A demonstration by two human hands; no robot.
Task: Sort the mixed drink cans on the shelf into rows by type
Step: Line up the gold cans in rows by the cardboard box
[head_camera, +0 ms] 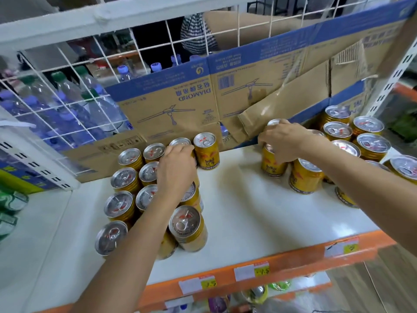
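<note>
Gold drink cans with silver lids stand on a white shelf point(243, 199). A left cluster of cans point(124, 177) fills several rows; a Red Bull can point(206, 151) stands at its back right. My left hand point(177, 169) reaches over this cluster, its fingers curled down round a can in the back rows that it mostly hides. My right hand point(282, 141) grips the top of a gold can point(272, 166) at the left edge of the right cluster point(361, 141). Another gold can point(304, 177) stands just right of it.
Flattened cardboard boxes point(180, 105) line the back of the shelf. A white wire grid point(67, 91) with water bottles behind it closes the left side. The orange front edge point(270, 269) carries price tags. A person in a striped top stands behind the shelf.
</note>
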